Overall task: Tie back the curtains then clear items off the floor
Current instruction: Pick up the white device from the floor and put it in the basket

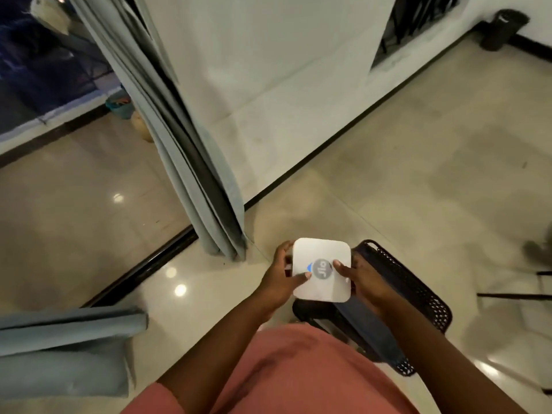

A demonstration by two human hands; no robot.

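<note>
Both hands hold the white box point(322, 270) above the black mesh basket point(418, 297): the left hand point(280, 282) and right hand point(363, 279) curl their fingers around its opposite edges, thumbs on top. Probably this keeps it level for putting into the basket. The grey curtain point(191, 162) hangs gathered beside the wall.

Glossy beige floor tiles point(418, 174) reflecting lights meet a white wall point(268, 70) with dark skirting; far left, perhaps a dark window point(35, 70).

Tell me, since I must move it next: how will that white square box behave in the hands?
The white box looks rigid: flat faces, rounded corners, no sag. Probably light, since both the left hand and right hand hold it by thumbs and fingertips. Its smooth surface might slip.
</note>
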